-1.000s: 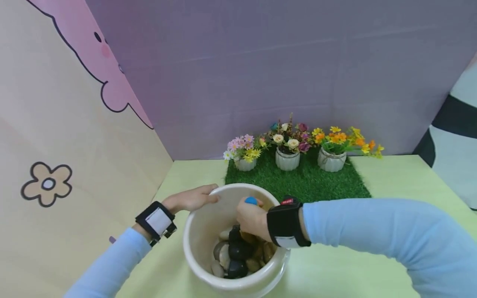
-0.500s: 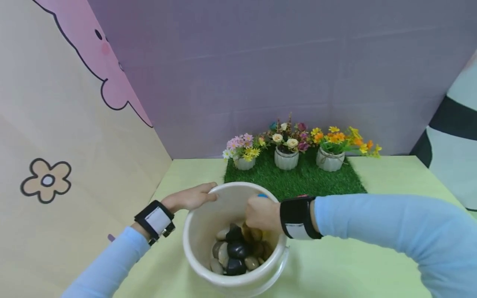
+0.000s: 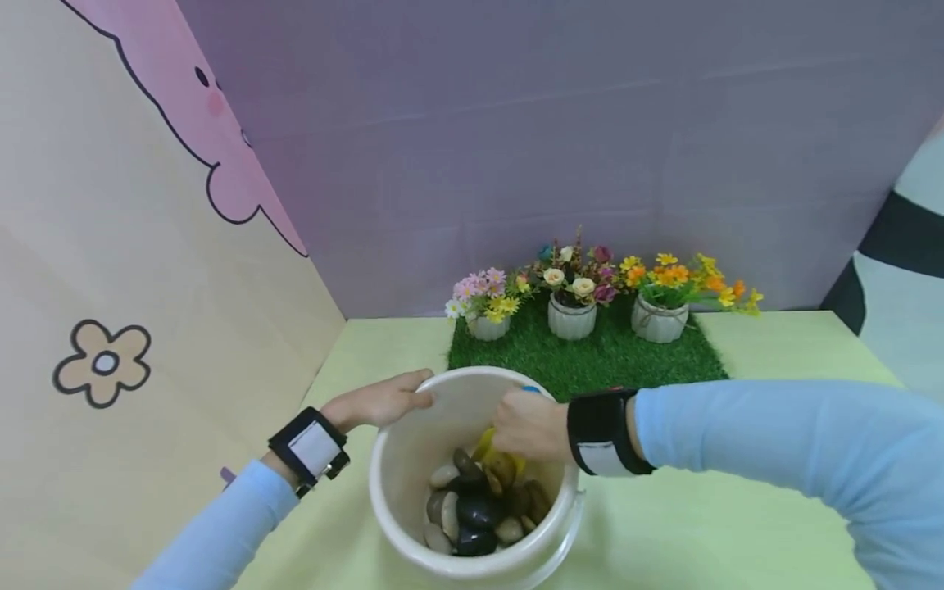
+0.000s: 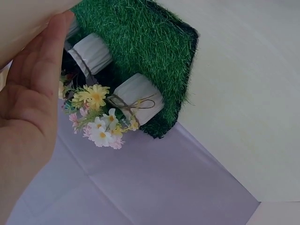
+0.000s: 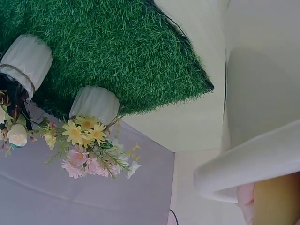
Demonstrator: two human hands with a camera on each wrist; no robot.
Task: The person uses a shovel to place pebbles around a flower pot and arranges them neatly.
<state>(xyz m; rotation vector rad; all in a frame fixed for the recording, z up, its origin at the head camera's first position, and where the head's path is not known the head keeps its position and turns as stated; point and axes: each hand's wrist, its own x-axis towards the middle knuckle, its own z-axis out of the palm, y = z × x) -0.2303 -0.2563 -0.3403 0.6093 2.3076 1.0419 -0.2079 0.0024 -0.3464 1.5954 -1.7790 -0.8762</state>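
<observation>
Both hands at the bucket (image 3: 398, 508): left hand (image 3: 379, 400) flat on its rim, right hand (image 3: 527, 424) gripping a yellow tool (image 3: 487, 447) inside

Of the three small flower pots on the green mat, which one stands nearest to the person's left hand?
The leftmost pot, the one with pink, white and yellow daisies. It stands closest to the left hand on the bucket rim; the middle pot and the orange-flowered pot stand farther right.

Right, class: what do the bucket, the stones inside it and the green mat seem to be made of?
Bucket: probably plastic, with smooth cream walls, a rolled rim and a slight sheen.
Stones: polished river pebbles by the look, rounded and glossy, black, grey and tan.
Green mat: artificial grass, likely plastic, with uniform bristly blades and a clean-cut edge.
</observation>
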